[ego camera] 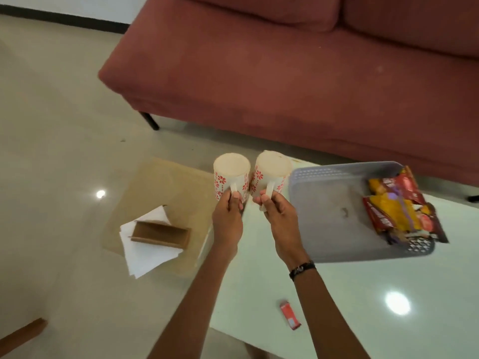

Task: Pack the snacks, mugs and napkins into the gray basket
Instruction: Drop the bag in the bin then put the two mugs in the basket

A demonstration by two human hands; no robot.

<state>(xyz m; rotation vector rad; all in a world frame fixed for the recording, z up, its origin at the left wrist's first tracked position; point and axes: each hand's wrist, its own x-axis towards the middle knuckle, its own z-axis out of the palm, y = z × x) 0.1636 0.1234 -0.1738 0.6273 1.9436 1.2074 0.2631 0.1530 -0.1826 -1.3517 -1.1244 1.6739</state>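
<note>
Living-room pieces around the white table

A dusty-red sofa [298,73] on dark legs runs along the far edge of the glossy white table [363,294]. Past the table's left edge, a lower tan surface [160,182] carries a brown cardboard holder [160,233]. A brown wooden piece [22,332] crosses the floor's [51,112] near-left corner.

The red sofa [285,73] ran off the top and right edges; the snack packets' [399,208] print blurred beyond reading.
</note>
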